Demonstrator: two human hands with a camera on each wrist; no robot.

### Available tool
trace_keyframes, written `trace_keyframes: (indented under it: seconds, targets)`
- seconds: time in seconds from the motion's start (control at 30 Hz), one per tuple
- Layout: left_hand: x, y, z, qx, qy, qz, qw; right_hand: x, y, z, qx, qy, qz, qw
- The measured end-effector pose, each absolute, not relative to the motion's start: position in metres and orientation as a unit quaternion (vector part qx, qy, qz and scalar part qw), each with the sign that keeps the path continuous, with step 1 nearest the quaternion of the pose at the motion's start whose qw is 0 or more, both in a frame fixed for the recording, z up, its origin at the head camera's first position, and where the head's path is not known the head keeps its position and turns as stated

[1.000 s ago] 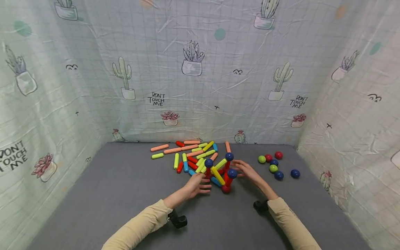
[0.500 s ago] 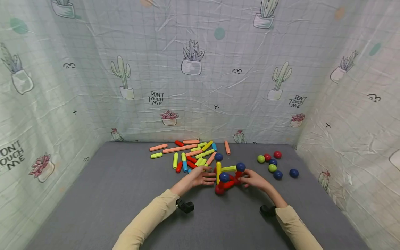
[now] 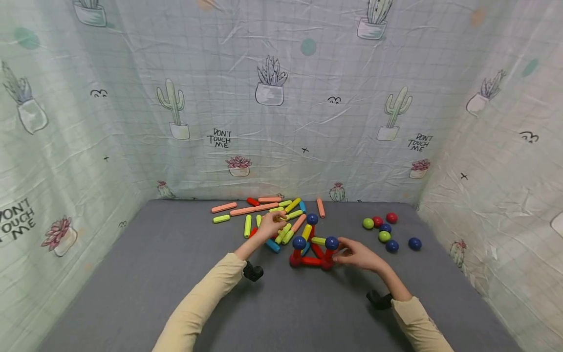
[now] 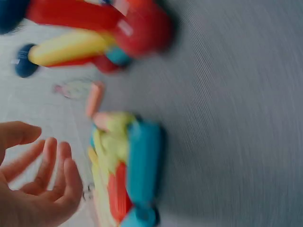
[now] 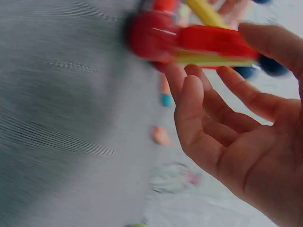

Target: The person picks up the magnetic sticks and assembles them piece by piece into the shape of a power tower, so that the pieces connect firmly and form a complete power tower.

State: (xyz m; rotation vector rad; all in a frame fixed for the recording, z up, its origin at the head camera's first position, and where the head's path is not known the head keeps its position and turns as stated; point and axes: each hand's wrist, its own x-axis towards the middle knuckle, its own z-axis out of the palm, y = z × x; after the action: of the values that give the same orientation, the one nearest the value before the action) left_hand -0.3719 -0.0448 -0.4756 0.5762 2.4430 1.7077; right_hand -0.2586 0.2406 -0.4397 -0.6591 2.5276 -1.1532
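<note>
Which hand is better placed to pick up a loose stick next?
Probably the left. The left grip is above the loose sticks and looks empty in its wrist view, while the right grip is beside the ball-and-stick frame, perhaps steadying it, farther from most sticks.

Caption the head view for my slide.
Left hand over scattered sticks, right hand beside a blue-topped ball-and-stick frame, loose balls farther right.

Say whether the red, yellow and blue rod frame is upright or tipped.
Upright: the frame has round blue balls atop red rods, red balls beneath.
</note>
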Motion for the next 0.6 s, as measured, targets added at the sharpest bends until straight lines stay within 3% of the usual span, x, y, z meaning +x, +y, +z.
trace_keyframes:
  seconds: [0.1,0.2,0.4,0.6]
  targets:
    - [-0.368,-0.045,-0.478,0.271,0.873,0.401,-0.055,-0.252,0.243,-0.426,-0.256,0.879,-0.388,0.111]
    - [-0.352,-0.042,-0.469,0.287,0.925,0.228,-0.097,-0.249,0.239,-0.415,-0.274,0.884,-0.372,0.069]
    - [-0.338,-0.036,-0.466,0.260,0.959,0.054,-0.099,-0.243,0.225,-0.408,-0.272,0.907,-0.320,-0.023]
    - [-0.334,-0.036,-0.469,0.269,0.958,0.004,-0.097,-0.241,0.220,-0.411,-0.257,0.916,-0.305,-0.034]
